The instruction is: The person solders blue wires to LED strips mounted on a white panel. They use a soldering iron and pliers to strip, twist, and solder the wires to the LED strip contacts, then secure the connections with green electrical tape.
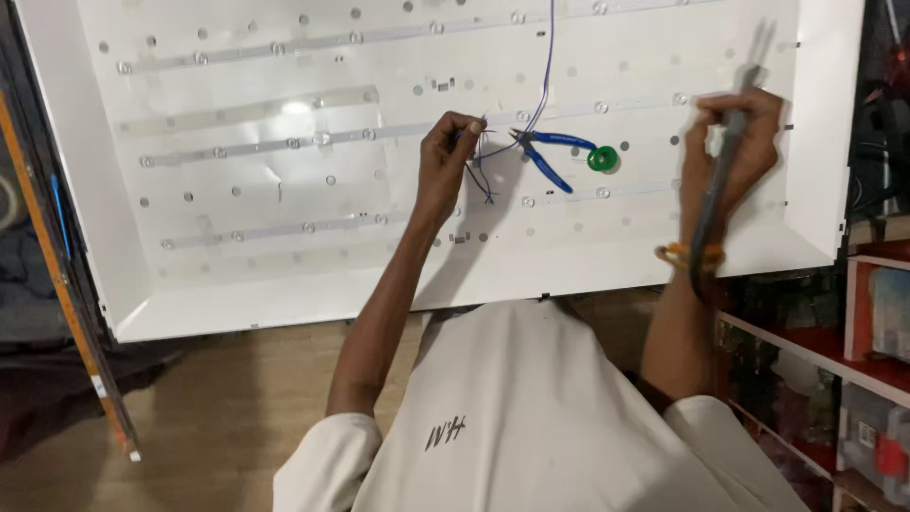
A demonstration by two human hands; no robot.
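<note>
Blue pliers (548, 155): one; green roll (602, 158): one; two hands.

We see both bare arms reaching forward from white short sleeves. The left hand (448, 152) is bent down at the wrist, fingertips pinched together. The right hand (730, 142) is raised higher — its fingers closed in a fist-like grip, wrist straight.

A panel (284, 265) lies flat across the view. Strips (284, 142) run side to side on it. Pliers (550, 156) lie on the panel near its middle, a ring (602, 158) just right of them. Wires (545, 66) lead from the far edge to the left hand (450, 152). The right hand (730, 142), right of the ring, holds a tool (716, 190). Shelves (853, 360) stand right of the panel.
</note>
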